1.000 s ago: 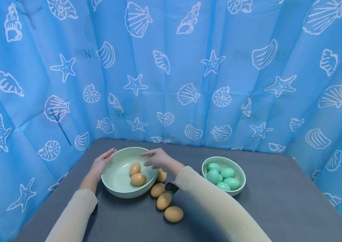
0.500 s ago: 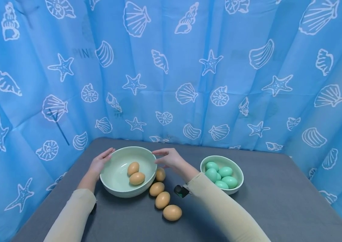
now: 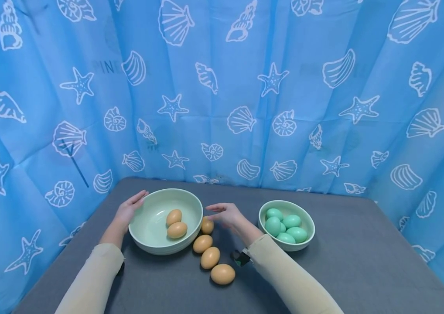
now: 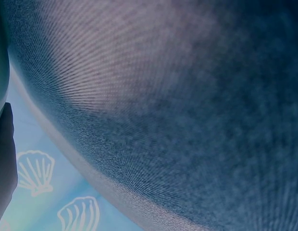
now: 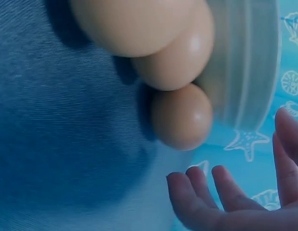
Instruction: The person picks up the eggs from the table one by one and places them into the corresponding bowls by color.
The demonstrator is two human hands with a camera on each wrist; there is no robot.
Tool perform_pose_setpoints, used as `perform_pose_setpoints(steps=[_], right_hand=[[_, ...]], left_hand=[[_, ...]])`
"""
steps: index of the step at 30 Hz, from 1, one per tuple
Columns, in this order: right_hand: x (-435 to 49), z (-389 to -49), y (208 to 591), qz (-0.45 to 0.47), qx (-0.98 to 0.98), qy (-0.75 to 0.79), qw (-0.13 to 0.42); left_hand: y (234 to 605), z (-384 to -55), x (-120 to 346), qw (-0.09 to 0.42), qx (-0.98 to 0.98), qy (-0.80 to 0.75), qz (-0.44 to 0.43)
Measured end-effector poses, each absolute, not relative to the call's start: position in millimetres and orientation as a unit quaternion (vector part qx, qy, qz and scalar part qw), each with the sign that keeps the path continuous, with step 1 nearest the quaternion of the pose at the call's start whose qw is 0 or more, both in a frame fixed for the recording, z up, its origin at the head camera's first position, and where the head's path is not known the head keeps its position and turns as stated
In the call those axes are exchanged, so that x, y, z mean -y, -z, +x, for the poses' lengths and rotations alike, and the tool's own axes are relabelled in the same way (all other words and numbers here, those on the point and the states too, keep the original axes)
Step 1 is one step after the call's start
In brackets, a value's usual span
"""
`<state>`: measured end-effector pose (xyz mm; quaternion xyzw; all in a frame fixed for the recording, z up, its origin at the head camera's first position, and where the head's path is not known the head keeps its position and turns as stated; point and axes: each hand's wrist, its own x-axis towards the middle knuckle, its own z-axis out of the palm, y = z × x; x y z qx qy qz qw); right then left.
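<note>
A large pale green bowl [image 3: 147,220] holds two brown eggs [image 3: 176,230]. Against its left rim rests my left hand [image 3: 124,214], fingers extended; in the left wrist view only a dark strip of the hand [image 4: 5,159] shows beside the bowl wall [image 4: 0,72]. Outside the bowl on the right, several brown eggs [image 3: 210,257] lie in a slanting row. My right hand [image 3: 230,216] hovers by the farthest egg [image 3: 207,225] of that row. The right wrist view shows its fingers spread and holding nothing, a small gap away from the nearest egg [image 5: 182,117].
A smaller pale green bowl [image 3: 311,235] with several mint-green eggs [image 3: 293,221] stands to the right, beyond my right forearm. Both bowls are on a dark grey cloth-covered table [image 3: 355,253]. A blue shell-patterned curtain [image 3: 222,100] hangs along the table's back and sides.
My right hand has moved from above the large bowl, out over its right rim, and down to the right near the farthest loose egg. My left hand stays at the bowl's left rim.
</note>
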<state>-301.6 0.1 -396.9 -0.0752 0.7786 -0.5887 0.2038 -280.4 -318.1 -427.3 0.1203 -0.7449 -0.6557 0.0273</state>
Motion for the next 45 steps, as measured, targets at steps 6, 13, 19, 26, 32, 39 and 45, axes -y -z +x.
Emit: perform_pose_setpoints(steps=[6,13,19,26,32,39,45], right_hand=[[-3,-305,411,-0.069,-0.776,0.586,0.223],[-5,-309,421,-0.081,-0.778,0.570,0.252],[-5,-315,427,-0.094,-0.784,0.552,0.268],[-4,-319,430,-0.082,-0.771,0.564,0.285],[-1,-320,431,-0.095,-0.785,0.545,0.280],[1,-319,433,-0.107,-0.789,0.539,0.275],[4,-319,434,-0.091,-0.794,0.538,0.267]], left_hand=[[428,-281,319,0.030,0.744,0.657,0.121],[429,-280,318,0.029,0.746,0.654,0.123],[430,-280,318,0.030,0.746,0.655,0.119],[429,-281,319,0.030,0.748,0.653,0.114],[428,-280,319,0.029,0.745,0.657,0.113],[427,-280,320,0.028,0.748,0.654,0.112],[428,-279,319,0.023,0.744,0.658,0.115]])
